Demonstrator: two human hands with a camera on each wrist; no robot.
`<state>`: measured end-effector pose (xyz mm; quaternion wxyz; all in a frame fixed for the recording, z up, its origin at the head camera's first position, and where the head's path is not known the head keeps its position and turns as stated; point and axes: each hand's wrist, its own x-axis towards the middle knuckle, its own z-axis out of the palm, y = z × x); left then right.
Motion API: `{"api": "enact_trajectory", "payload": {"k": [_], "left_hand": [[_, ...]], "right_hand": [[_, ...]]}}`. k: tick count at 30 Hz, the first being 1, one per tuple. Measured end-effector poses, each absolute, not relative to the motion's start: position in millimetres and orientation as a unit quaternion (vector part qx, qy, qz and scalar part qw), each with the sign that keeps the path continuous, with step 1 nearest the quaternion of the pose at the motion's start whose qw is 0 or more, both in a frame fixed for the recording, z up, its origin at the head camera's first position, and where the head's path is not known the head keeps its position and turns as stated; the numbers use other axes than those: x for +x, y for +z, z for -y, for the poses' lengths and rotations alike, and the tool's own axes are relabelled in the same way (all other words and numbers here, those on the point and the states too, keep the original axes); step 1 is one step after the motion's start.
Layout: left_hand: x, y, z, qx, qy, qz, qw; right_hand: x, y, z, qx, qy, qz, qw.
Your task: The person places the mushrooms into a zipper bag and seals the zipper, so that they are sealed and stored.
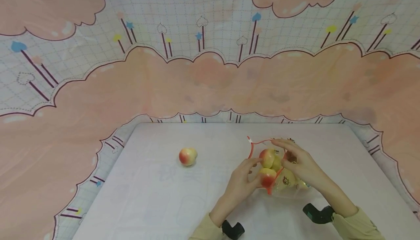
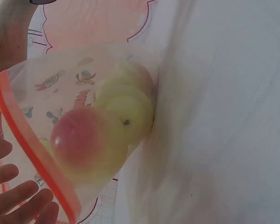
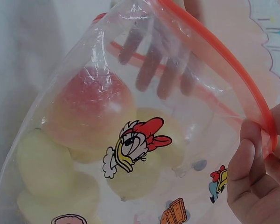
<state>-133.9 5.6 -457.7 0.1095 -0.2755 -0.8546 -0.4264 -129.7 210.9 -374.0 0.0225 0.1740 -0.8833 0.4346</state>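
Note:
A clear zip bag (image 1: 288, 192) with orange-red edging and printed cartoon characters lies at the right of the table. Several red-and-yellow apples (image 2: 79, 140) sit inside it. My right hand (image 1: 300, 163) pinches the orange edge at the bag's mouth, which the right wrist view shows between thumb and fingers (image 3: 246, 168). At the other side of the mouth is my left hand (image 1: 241, 181), its fingers (image 2: 14, 196) spread loosely by the orange edge. Through the plastic, the right wrist view shows those fingers extended, gripping nothing. Another red-and-yellow apple (image 1: 187, 156) lies by itself to the left.
The white table (image 1: 147, 203) extends around the bag. Behind it hangs a peach-coloured cloth (image 1: 197, 87) with cloud and star drawings. Black wrist devices (image 1: 318, 213) are at both cuffs.

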Motion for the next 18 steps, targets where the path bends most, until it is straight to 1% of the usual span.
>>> {"api": "enact_trajectory", "payload": {"k": [10,18], "left_hand": [[-130.6,-456.0,7.3,-0.248,-0.435,0.854,0.142],[-130.5,-453.8,22.8,-0.231,-0.455,0.847,0.149]], "right_hand": [[-130.7,-376.4,-210.4,0.179,0.434,0.882,0.03],[-129.8,-372.4,-210.1,0.172,0.439,0.881,0.026]]}}
